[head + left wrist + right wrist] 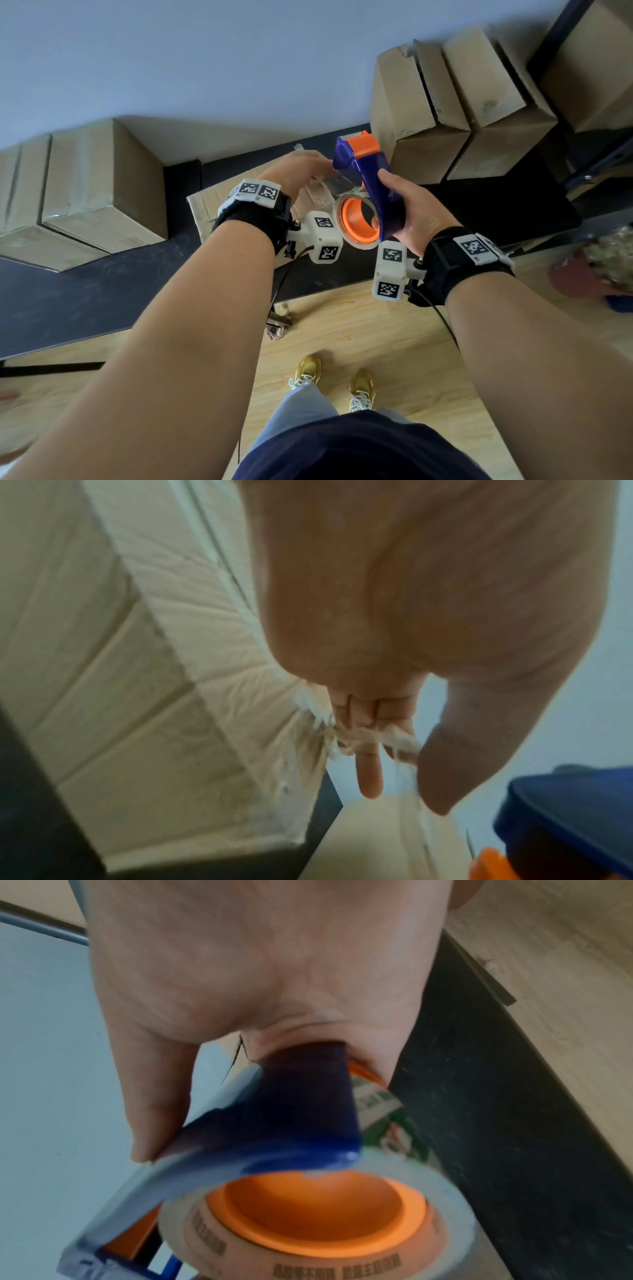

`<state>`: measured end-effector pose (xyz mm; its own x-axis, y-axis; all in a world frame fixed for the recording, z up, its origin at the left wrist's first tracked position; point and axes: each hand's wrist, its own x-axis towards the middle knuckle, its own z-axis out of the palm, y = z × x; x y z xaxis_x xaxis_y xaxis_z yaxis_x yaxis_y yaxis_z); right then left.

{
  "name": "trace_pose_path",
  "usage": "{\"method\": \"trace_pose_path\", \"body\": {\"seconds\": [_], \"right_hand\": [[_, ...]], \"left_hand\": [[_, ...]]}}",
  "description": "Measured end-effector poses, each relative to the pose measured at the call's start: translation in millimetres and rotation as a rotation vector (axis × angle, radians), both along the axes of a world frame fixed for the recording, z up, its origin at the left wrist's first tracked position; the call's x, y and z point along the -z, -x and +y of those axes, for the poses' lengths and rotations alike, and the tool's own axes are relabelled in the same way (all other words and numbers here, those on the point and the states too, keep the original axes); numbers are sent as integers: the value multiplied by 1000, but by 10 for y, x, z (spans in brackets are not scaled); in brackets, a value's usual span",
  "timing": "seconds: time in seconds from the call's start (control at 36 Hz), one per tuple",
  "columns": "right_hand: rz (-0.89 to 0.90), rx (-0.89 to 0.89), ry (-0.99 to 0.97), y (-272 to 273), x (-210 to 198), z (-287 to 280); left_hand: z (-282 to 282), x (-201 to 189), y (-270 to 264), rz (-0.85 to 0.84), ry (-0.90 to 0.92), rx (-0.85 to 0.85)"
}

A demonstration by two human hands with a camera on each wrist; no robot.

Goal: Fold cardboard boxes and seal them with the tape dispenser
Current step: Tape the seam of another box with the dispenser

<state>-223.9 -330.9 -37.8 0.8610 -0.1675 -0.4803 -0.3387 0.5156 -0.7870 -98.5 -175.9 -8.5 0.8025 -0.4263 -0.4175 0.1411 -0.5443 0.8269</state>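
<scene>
My right hand (407, 209) grips the blue handle of a blue and orange tape dispenser (366, 171), raised above the table with its cutter end pointing away. Its clear tape roll (356, 221) sits on an orange hub (318, 1213). My left hand (301, 171) is just left of the dispenser's head and pinches the crumpled loose end of clear tape (369, 737) between thumb and fingers. Under both hands a cardboard box (202, 212) lies on the black table (68, 298), with wrinkled tape on its top (212, 669).
Taped cardboard boxes (102, 185) stand at the table's back left. More boxes (455, 113) lean in a row at the back right by a dark shelf frame (561, 41). Wooden floor (359, 329) and my shoes lie below.
</scene>
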Motion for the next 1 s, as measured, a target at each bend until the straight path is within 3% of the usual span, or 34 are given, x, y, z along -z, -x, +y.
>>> {"method": "trace_pose_path", "body": {"seconds": [0.11,0.53,0.83,0.94,1.0], "right_hand": [[33,26,13,-24,8,-42],[38,-2,52,-145,-103,-80],[21,129,9,-137,-174,-109],[14,156,-12,-149,-206,-103],[16,168,6,-151,-211,-91]], "left_hand": [[35,-27,-113,-65,-58,128],[66,-102,-233,-139,-88,267],[113,-85,-270,-184,-64,203],[156,39,-162,-352,-162,270],[156,154,-100,-457,-179,224]]}}
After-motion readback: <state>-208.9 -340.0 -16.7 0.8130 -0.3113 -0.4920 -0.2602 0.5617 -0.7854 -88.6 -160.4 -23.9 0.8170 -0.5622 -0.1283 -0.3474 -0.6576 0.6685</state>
